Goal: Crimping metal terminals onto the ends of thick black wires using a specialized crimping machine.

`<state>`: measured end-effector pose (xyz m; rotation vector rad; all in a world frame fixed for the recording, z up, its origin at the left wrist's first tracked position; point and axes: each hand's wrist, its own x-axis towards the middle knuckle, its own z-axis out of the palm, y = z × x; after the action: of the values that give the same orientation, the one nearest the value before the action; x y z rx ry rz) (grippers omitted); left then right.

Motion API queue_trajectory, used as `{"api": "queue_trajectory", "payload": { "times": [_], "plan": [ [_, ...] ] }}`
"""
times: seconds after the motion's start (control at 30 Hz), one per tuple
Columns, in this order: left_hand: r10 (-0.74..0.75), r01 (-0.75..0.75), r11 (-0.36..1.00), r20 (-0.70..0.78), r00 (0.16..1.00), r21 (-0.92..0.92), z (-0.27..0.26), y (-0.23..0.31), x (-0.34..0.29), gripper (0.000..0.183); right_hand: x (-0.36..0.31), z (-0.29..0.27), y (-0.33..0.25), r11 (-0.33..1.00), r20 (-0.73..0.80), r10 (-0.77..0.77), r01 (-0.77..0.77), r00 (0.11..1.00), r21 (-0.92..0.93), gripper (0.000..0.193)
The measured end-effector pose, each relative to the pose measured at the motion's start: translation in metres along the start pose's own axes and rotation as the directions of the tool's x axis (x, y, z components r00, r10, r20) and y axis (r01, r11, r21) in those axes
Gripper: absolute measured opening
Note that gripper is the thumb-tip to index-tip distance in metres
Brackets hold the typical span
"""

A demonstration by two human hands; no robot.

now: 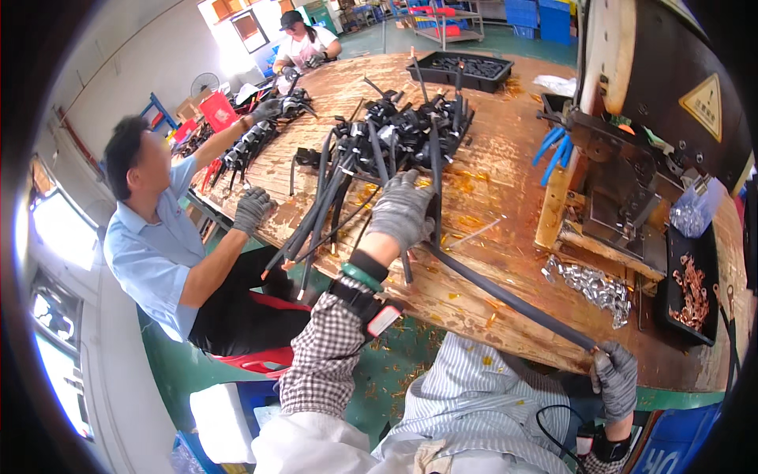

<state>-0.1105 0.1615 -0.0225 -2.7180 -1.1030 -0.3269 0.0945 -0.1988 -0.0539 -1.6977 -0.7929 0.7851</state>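
My left hand [401,212], in a grey glove, is closed around black cable at the near edge of a heap of black cable assemblies [387,130]. Its palm and parts of the fingers hide exactly what lies under it. A thick black cable [513,299] runs from beside this hand down along the table's near edge. At its copper-coloured end my right hand [616,379], gloved in grey too, pinches the cable. Several loose cable tails [316,209] hang over the table edge, left of my left hand.
To the right stands a press machine [616,182], with silvery metal pieces [592,292] before it and a black tray [677,320] of copper terminals beside it. Another black tray [474,79] sits at the back. A co-worker [158,229] sits at left; another person [304,47] works at the far end.
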Motion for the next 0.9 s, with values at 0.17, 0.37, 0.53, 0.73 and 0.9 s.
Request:
{"api": "queue_trajectory", "payload": {
  "times": [0.17, 0.37, 0.53, 0.73, 0.9],
  "plan": [
    [-0.037, -0.102, 0.934, 0.375, 0.926, 0.343, -0.007, 0.003, 0.037, 0.042, -0.022, 0.024, -0.008, 0.997, 0.008, 0.006, -0.005, 1.000, -0.075, 0.026],
    [0.014, -0.205, 0.887, 0.418, 0.908, 0.415, 0.009, 0.005, 0.052, 0.039, -0.052, 0.038, 0.004, 0.950, -0.083, -0.198, 0.171, 0.977, -0.261, 0.024],
    [0.007, -0.121, 0.958, 0.403, 0.915, 0.259, 0.006, 0.001, 0.047, 0.042, -0.069, 0.045, -0.001, 0.906, -0.186, -0.289, 0.205, 0.939, -0.371, 0.020],
    [0.058, -0.120, 0.983, 0.382, 0.922, 0.141, -0.033, -0.007, 0.019, 0.036, -0.077, 0.013, -0.014, 0.707, -0.182, -0.543, 0.329, 0.820, -0.626, 0.019],
    [0.178, -0.167, 0.978, 0.079, 0.981, -0.126, -0.092, -0.018, -0.019, 0.026, -0.090, -0.038, -0.042, 0.800, -0.353, -0.556, 0.370, 0.753, -0.472, 0.024]
  ]
}}
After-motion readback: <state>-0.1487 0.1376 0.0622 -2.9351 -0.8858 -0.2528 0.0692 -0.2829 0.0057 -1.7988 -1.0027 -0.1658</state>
